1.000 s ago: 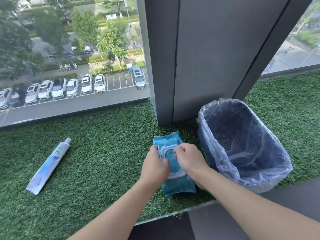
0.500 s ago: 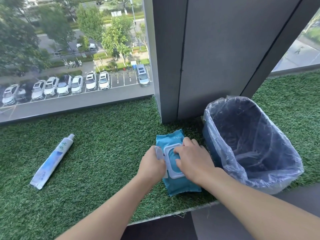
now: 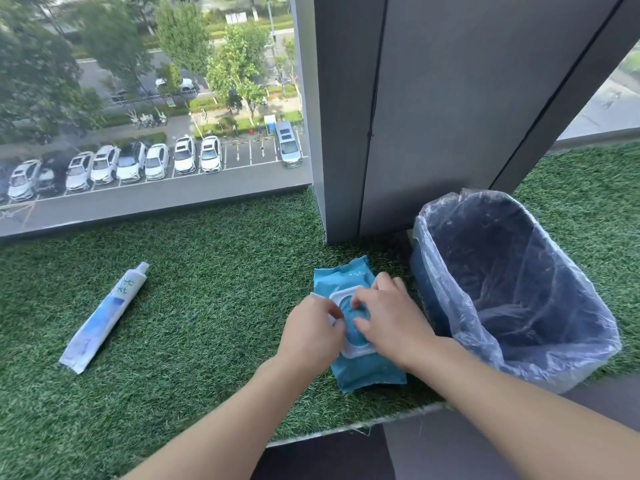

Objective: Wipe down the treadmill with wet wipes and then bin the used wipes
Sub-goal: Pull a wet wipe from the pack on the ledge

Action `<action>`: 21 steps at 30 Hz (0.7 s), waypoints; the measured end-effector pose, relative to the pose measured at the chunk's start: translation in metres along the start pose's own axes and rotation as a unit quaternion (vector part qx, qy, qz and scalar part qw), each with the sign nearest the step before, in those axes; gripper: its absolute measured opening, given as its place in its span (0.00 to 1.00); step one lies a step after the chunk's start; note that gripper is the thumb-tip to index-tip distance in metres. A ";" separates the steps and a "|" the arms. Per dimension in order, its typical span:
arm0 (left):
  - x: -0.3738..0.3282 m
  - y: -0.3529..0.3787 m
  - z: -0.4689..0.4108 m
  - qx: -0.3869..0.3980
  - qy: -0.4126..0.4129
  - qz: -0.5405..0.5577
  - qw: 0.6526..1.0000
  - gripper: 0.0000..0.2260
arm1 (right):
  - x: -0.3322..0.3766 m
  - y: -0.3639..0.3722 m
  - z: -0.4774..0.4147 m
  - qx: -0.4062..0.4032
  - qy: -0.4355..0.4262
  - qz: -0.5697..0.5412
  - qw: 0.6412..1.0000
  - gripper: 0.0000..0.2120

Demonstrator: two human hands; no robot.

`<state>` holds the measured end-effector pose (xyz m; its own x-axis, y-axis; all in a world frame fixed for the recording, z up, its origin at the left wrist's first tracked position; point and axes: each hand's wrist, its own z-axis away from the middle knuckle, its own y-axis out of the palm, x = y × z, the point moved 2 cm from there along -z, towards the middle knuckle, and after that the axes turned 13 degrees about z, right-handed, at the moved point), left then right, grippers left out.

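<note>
1. We see a teal soft-plastic wet-wipe pack point(image 3: 367, 372) lying flat on a ledge covered in green artificial turf point(image 3: 207, 289). It is close to the ledge's front edge and straight in front of a grey pillar point(image 3: 433, 116).
2. The pack's white plastic opening frame point(image 3: 356, 349) faces up. Its white flip lid point(image 3: 314, 295) is swung to the left, and only a sliver of it shows past the knuckles.
3. The left hand point(image 3: 311, 336) sits at the pack's left side with its fingers curled round that flip lid, holding it open.
4. The right hand point(image 3: 391, 320) lies over the pack from the right. Its forefinger and thumb are bent towards each other above the teal opening, and the other fingers rest on the pack's far half. We cannot tell whether they have pinched a wipe or only touch the pack.
5. A dark blue plastic waste bin lined with a clear plastic bag point(image 3: 429, 282) stands just beside the pack on its right, near the ledge's front edge. The bag is folded over the rim.
6. A white and pale blue squeeze tube point(image 3: 107, 317) lies on the turf well apart to the left. It is slanted, with its cap towards the window edge.
7. Through the window glass point(image 3: 138, 98) behind the ledge we see parked cars and trees far below.
</note>
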<state>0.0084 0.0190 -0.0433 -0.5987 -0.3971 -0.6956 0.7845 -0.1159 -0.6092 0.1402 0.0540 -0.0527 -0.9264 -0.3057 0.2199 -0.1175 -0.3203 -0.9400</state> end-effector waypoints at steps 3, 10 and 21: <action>0.003 0.002 -0.001 0.005 0.003 0.001 1.000 0.16 | -0.003 -0.001 0.001 0.004 0.004 -0.037 0.999 0.13; 0.007 0.008 0.009 -0.014 0.008 0.011 1.000 0.11 | -0.010 -0.007 0.010 0.046 -0.054 0.010 0.997 0.25; 0.010 0.010 0.013 0.017 -0.001 0.017 1.000 0.18 | 0.002 -0.011 0.010 0.078 -0.008 -0.010 0.997 0.08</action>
<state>0.0130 0.0022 -0.0514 -0.5708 -0.4028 -0.7155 0.8098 -0.1320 -0.5717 0.1431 0.0480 -0.0391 -0.9182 -0.3125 0.2434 -0.0775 -0.4609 -0.8841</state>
